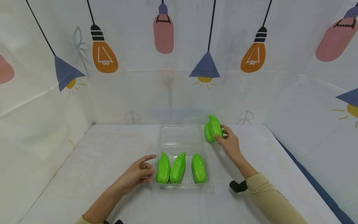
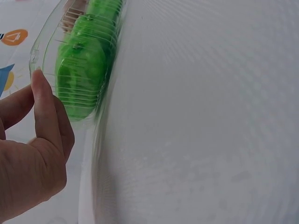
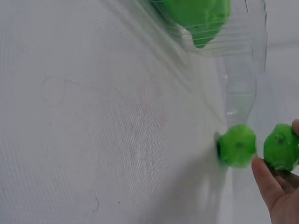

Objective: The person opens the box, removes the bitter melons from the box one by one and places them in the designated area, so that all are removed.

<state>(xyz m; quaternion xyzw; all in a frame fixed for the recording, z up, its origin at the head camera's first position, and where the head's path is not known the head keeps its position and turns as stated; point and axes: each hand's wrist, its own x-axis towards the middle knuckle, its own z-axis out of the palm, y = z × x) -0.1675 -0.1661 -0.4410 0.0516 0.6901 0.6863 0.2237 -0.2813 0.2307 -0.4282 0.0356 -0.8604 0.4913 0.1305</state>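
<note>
A clear plastic clamshell box stands with its lid raised behind it. Three green ridged, gourd-like vegetables lie inside: a left one, a middle one and, past a gap, a right one. My left hand is at the box's left wall, fingers loosely bent and spread, fingertips at the rim. My right hand holds a green gourd-like vegetable between thumb and fingers, beside the lid. Another such vegetable is close on its left, behind it in the head view.
The lid reaches to the table's back edge. A patterned white cloth hangs behind and at both sides of the white table. A black object sits by my right sleeve.
</note>
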